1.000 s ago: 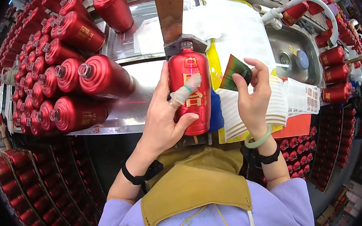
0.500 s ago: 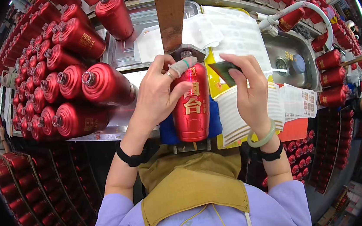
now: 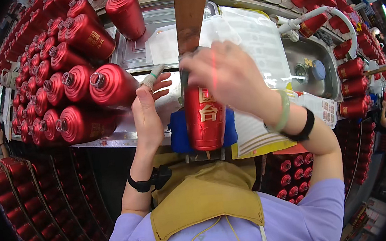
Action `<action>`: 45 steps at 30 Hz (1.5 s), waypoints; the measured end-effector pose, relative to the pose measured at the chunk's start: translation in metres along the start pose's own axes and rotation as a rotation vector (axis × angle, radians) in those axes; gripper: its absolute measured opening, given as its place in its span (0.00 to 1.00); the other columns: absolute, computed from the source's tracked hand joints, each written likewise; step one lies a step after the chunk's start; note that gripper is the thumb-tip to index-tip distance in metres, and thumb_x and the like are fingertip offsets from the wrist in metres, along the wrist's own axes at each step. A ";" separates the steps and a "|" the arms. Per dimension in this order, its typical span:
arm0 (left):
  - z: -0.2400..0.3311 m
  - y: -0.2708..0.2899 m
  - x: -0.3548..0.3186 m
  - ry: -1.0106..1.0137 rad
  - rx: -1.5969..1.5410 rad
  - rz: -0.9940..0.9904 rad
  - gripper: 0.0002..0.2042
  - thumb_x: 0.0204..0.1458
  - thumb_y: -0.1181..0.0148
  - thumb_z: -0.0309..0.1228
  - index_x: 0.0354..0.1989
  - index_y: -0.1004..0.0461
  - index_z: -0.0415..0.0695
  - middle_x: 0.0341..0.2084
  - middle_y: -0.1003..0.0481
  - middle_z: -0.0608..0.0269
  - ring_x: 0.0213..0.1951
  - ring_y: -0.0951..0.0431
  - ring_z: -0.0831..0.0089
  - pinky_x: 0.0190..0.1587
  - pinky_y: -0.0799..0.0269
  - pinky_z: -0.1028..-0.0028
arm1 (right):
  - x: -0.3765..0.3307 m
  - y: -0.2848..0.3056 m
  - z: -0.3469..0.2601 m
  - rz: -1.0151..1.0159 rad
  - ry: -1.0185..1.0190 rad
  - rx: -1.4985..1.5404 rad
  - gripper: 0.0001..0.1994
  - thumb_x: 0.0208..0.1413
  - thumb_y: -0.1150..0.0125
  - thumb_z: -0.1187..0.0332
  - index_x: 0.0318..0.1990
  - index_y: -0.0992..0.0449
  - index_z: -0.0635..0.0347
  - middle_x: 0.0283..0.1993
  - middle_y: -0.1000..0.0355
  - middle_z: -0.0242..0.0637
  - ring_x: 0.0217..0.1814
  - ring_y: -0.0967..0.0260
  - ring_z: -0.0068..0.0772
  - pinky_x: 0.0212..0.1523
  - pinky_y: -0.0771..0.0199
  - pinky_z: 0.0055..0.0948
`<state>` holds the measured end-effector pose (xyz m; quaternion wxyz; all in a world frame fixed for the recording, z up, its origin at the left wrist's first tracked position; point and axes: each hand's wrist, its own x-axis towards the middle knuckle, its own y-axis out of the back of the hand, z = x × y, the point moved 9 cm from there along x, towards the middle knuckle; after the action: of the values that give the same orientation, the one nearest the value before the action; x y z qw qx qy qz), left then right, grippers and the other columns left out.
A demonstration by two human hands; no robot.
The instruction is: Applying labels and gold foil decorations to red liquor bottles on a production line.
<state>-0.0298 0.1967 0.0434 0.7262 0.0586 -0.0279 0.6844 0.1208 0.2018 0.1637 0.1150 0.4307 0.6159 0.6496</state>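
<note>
A glossy red metal-look bottle with gold characters (image 3: 205, 117) is seen standing upright on a blue pad (image 3: 179, 133) at the near edge of the shiny steel surface (image 3: 126, 57), directly under a brown vertical post (image 3: 190, 9). The right hand (image 3: 225, 73) is spread over the bottle's top, blurred, so whether its grip is closed on the cap cannot be told. The left hand (image 3: 147, 108), with a taped fingertip, is held open just left of the bottle, nothing being gripped; its fingers appear apart from the red body. As a judgement, work at the bottle's neck would be done best with the body steadied by the left hand and kept centred on the pad, so that it is not tipped toward the rows of identical red bottles lying on their sides (image 3: 69, 95) close by. A stack of white printed sheets on a yellow board (image 3: 253, 45) lies to the right, beside a steel sink with a white tap (image 3: 318, 66). The bottle's cap and neck are hidden by the right hand and the post; the pad's base is cut off by the surface edge, and the blur leaves finger positions unclear.
</note>
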 end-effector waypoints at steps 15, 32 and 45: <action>-0.006 -0.019 -0.018 0.170 -0.139 -0.078 0.43 0.69 0.78 0.64 0.68 0.34 0.34 0.57 0.24 0.49 0.56 0.24 0.65 0.60 0.29 0.64 | -0.037 0.016 0.022 0.318 0.127 -0.020 0.12 0.50 0.31 0.67 0.44 0.19 0.52 0.43 0.21 0.27 0.34 0.31 0.33 0.40 0.32 0.33; 0.021 -0.038 -0.032 -0.057 -0.011 -0.174 0.45 0.69 0.69 0.63 0.71 0.44 0.26 0.64 0.32 0.38 0.64 0.28 0.54 0.65 0.33 0.59 | -0.135 -0.033 0.043 0.433 -0.754 0.589 0.20 0.61 0.38 0.79 0.60 0.30 0.62 0.39 0.30 0.39 0.36 0.29 0.32 0.38 0.29 0.30; 0.050 -0.062 -0.055 -0.218 0.489 -0.524 0.30 0.57 0.44 0.49 0.68 0.28 0.54 0.76 0.56 0.29 0.73 0.42 0.39 0.72 0.46 0.55 | -0.209 0.042 0.152 0.546 -1.018 0.249 0.12 0.58 0.28 0.67 0.39 0.28 0.60 0.31 0.34 0.27 0.34 0.31 0.23 0.35 0.29 0.27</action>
<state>0.0301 0.1328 0.0839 0.8341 0.3079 0.0749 0.4516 0.3691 0.1569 0.0948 0.1735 0.8415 0.4215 0.2901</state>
